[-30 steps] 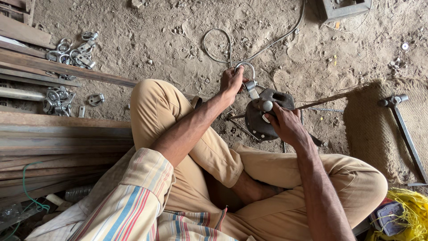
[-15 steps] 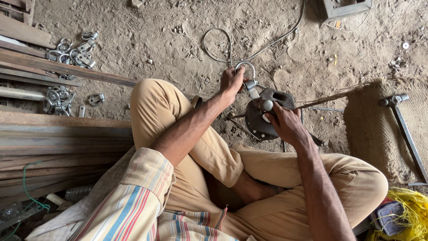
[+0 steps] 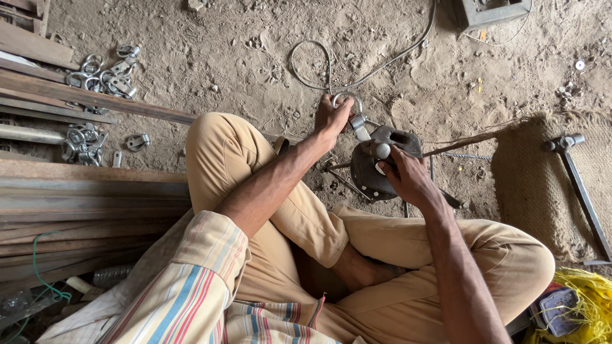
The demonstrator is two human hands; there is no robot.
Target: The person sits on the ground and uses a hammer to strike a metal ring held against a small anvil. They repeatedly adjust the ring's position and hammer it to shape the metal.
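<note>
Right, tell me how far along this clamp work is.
Done: two heaps of finished-looking metal clamps lie on the sand by the planks. In hand: the left hand holds a wire loop with a clamp at the dark iron block, where the right hand rests. Left: the coil of wire beyond remains unused.

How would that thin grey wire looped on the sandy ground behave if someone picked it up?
The grey wire lies in a loose loop with long curved runs, so it probably holds its shape springily rather than flopping. It looks thin, so likely light. Sand around it suggests it would drag rather than slide.
</note>
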